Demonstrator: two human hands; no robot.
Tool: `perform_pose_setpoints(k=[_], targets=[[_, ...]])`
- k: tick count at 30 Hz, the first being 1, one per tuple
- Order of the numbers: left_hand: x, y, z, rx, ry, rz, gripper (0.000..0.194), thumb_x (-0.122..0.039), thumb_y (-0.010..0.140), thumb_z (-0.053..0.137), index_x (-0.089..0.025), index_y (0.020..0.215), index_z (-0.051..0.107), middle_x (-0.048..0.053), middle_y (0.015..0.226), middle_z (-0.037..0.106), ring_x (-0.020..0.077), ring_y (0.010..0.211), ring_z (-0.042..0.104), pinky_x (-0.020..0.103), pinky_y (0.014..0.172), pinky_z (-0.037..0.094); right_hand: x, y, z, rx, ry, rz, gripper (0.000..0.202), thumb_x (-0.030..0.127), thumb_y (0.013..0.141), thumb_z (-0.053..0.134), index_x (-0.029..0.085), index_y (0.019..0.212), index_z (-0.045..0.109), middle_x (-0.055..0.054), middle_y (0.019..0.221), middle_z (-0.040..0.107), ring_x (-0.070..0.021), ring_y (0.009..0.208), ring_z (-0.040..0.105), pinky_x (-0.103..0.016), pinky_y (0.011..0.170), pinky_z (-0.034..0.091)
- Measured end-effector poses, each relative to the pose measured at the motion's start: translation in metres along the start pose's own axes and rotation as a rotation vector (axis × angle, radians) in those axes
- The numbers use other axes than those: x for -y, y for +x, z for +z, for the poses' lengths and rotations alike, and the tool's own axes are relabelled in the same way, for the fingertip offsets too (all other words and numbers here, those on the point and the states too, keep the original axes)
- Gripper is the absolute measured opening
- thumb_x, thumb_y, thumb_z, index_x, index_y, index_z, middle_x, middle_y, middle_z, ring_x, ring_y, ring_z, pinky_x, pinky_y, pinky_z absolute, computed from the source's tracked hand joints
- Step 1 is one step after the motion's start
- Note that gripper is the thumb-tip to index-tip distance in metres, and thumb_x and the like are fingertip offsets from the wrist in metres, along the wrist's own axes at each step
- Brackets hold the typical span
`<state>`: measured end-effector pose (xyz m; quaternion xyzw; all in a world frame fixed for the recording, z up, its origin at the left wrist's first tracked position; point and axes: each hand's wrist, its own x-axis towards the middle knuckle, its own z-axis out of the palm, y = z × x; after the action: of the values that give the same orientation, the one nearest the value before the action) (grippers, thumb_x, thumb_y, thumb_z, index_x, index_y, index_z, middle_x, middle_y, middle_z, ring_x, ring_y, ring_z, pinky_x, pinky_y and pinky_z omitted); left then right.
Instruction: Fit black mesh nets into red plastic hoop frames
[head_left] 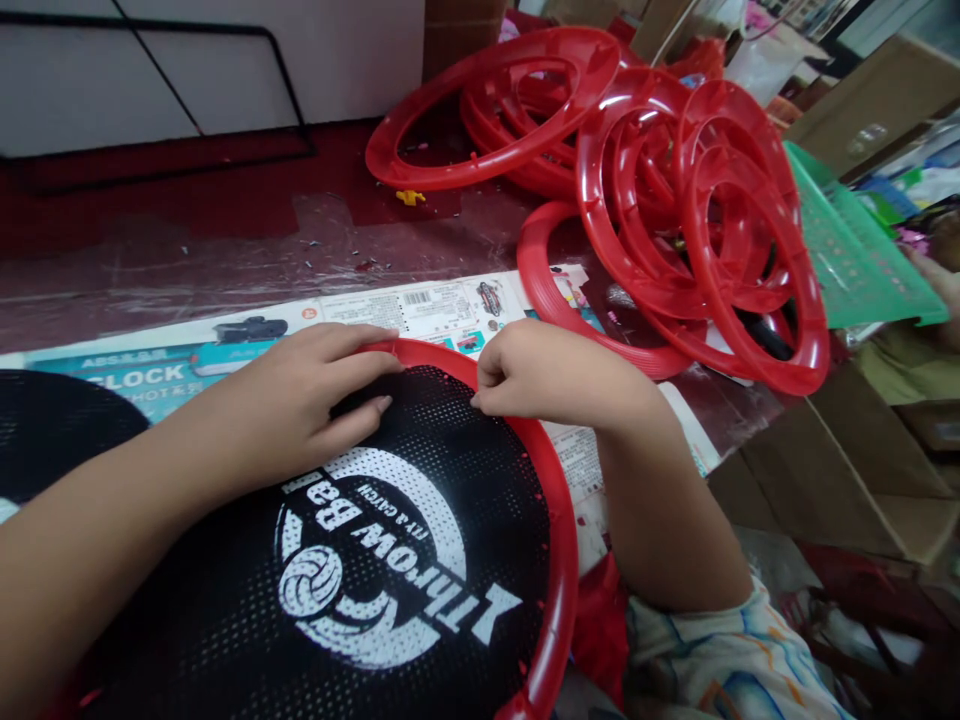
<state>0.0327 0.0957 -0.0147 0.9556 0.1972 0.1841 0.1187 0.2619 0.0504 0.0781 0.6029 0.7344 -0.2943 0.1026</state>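
Note:
A large round black mesh disc with white "Throw Ball" print lies in front of me, edged by a red plastic ring. My left hand rests at the disc's far edge, fingers stretched out and apart, the longest ones reaching the red ring. Just right of it, my right hand is closed with curled fingers over the ring's far right side. Its thumb tip is against the mesh; whatever is between the fingers is hidden. Part of another black mesh disc shows at the left.
Several red plastic rings are heaped at the back right. Printed cardboard lies under the disc on the dark red table. A small yellow piece, a black wire frame, a green basket and cardboard boxes surround it.

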Motion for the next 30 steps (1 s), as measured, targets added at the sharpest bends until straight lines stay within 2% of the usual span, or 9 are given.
perform_pose_setpoints(k=[5, 14, 24, 30], targets=[[0.000, 0.000, -0.001, 0.001, -0.012, -0.015, 0.034, -0.031, 0.096, 0.041, -0.010, 0.113, 0.063, 0.019, 0.126, 0.058, 0.0309, 0.113, 0.057, 0.047, 0.096, 0.048, -0.004, 0.003, 0.002, -0.073, 0.036, 0.026, 0.011, 0.018, 0.070, 0.054, 0.016, 0.061, 0.059, 0.003, 0.053, 0.050, -0.0086, 0.051, 0.040, -0.026, 0.051, 0.026], [-0.001, -0.001, -0.001, 0.011, -0.031, -0.042, 0.035, -0.032, 0.096, 0.040, -0.012, 0.113, 0.063, 0.018, 0.128, 0.058, 0.0309, 0.115, 0.056, 0.048, 0.097, 0.047, -0.005, 0.007, 0.004, -0.041, 0.039, 0.025, 0.010, 0.015, 0.069, 0.054, 0.016, 0.061, 0.058, 0.003, 0.052, 0.048, -0.0088, 0.052, 0.040, -0.026, 0.052, 0.026], [-0.001, -0.001, -0.002, 0.035, -0.028, -0.051, 0.033, -0.032, 0.094, 0.041, -0.014, 0.115, 0.061, 0.017, 0.125, 0.058, 0.0312, 0.115, 0.055, 0.048, 0.097, 0.047, -0.011, 0.002, -0.001, 0.024, 0.072, -0.067, 0.010, 0.016, 0.070, 0.057, 0.017, 0.060, 0.055, 0.003, 0.056, 0.050, -0.0089, 0.054, 0.042, -0.026, 0.053, 0.028], [-0.001, -0.002, -0.002, 0.048, -0.022, -0.053, 0.031, -0.031, 0.094, 0.042, -0.015, 0.112, 0.061, 0.017, 0.126, 0.057, 0.0321, 0.115, 0.056, 0.050, 0.097, 0.046, -0.007, 0.005, 0.003, -0.002, 0.033, -0.007, 0.012, 0.016, 0.072, 0.057, 0.017, 0.060, 0.056, 0.002, 0.055, 0.051, -0.0089, 0.052, 0.043, -0.026, 0.051, 0.028]])
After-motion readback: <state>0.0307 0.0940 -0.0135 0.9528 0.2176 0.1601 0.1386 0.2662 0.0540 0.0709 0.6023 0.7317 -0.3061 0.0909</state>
